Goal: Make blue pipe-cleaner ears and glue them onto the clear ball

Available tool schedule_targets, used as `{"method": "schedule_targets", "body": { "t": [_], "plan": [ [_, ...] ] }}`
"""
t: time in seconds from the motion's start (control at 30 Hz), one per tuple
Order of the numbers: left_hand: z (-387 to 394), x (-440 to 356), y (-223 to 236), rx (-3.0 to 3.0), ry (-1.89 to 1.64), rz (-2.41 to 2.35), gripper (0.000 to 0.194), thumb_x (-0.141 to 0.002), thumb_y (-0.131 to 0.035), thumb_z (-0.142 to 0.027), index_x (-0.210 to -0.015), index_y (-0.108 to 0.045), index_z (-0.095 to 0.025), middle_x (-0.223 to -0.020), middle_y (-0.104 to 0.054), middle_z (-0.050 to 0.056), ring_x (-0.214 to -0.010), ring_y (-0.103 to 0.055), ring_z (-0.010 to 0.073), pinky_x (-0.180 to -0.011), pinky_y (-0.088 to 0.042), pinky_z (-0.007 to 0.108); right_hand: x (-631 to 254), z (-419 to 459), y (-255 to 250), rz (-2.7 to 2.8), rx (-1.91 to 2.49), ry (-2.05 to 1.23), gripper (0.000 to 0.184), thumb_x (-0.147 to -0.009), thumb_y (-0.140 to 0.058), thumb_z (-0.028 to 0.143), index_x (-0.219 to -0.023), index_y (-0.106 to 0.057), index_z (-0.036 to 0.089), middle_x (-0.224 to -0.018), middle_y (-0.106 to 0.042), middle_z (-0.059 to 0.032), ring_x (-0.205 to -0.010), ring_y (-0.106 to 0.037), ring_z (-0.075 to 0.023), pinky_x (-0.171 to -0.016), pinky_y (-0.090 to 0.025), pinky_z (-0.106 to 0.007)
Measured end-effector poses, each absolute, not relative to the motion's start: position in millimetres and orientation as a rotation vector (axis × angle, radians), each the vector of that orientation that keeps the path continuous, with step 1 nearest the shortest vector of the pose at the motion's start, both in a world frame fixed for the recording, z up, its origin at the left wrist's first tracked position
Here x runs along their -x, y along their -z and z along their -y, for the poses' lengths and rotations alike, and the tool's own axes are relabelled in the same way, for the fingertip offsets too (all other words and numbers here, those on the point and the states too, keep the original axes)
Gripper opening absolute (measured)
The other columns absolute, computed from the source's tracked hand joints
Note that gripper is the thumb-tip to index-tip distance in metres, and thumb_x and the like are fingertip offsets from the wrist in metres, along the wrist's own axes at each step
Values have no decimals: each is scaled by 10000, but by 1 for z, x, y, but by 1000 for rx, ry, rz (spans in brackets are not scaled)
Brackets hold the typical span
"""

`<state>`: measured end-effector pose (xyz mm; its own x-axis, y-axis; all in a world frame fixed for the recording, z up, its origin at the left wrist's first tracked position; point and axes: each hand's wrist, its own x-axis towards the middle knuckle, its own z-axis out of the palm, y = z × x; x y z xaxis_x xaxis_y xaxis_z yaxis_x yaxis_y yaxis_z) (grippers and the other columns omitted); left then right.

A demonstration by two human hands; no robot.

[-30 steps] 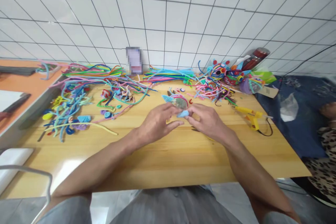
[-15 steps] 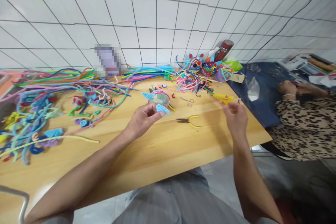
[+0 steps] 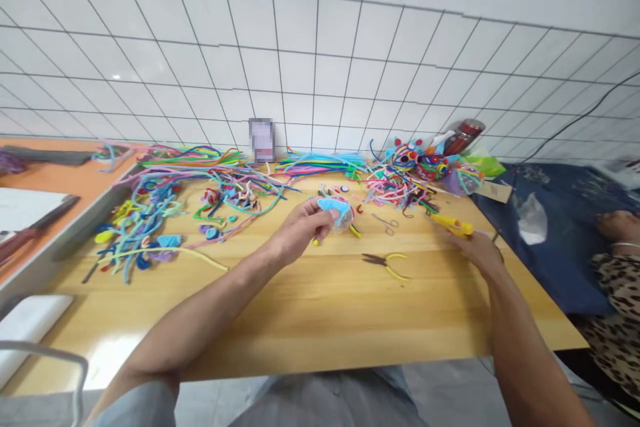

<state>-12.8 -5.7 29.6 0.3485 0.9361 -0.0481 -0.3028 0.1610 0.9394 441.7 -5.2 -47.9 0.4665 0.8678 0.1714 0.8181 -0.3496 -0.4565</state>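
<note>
My left hand [image 3: 300,232] pinches a light-blue, pointed piece of coiled pipe cleaner [image 3: 330,205] between thumb and fingers. Right behind that piece is a round, clear-looking ball with a pink rim [image 3: 347,219], mostly covered by the blue piece. Over at the table's right side, my right hand [image 3: 479,252] grips a yellow hot glue gun [image 3: 454,224], its nozzle pointing left. Between my hands lie pliers with yellow handles [image 3: 385,261], jaws to the left, and small scissors [image 3: 386,223].
Loose pipe cleaners [image 3: 320,163] line the wall, with a tangled heap [image 3: 150,213] at left. Finished colourful balls with faces [image 3: 403,155] stand back right near a red-brown flask [image 3: 465,136]. A phone [image 3: 262,140] leans on the wall. A co-worker's patterned sleeve [image 3: 617,287] is far right.
My view has turned left, showing more of the table's left side. The blue piece now overlaps the ball. My right hand with the glue gun is lower, nearer the tabletop.
</note>
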Motion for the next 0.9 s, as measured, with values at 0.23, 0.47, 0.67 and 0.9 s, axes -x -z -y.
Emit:
{"method": "schedule_targets", "body": {
  "t": [0.23, 0.47, 0.67, 0.9],
  "plan": [
    [-8, -3, -66, -910, -1113, -660, 426, -654, -938, -460, -753, -629, -184, -527, -544, -49, -465, -456, 76, -492, -356, 221, -357, -1, -15, 1519, 1553, -496, 353, -858, -726, 527, -1082, -809, 267, -1165, -832, -116, -1068, -782, -351, -966, -629, -531],
    [-18, -13, -80, -793, -1163, -545, 468, -623, -989, -435, -786, -635, -176, -561, -526, -64, -482, -450, 62, -481, -360, 195, -267, -1, -72, 1650, 1178, -621, 244, -820, -836, 478, -999, -818, 314, -1036, -850, -65, -971, -804, -345, -901, -689, -515],
    [-23, -7, -75, -686, -1210, -513, 487, -618, -1002, -403, -787, -614, -162, -627, -556, -57, -510, -482, 57, -486, -385, 187, -257, -7, -68, 1716, 1104, -563, 228, -907, -799, 439, -1088, -790, 301, -1090, -845, -38, -984, -803, -295, -883, -692, -432],
    [-27, -10, -68, -648, -1197, -505, 494, -603, -1030, -398, -800, -655, -144, -618, -579, -49, -500, -490, 52, -484, -402, 175, -266, -14, -58, 1835, 1116, -447, 158, -950, -761, 424, -1034, -808, 298, -1057, -842, -28, -998, -789, -282, -959, -656, -424]
  ]
}}
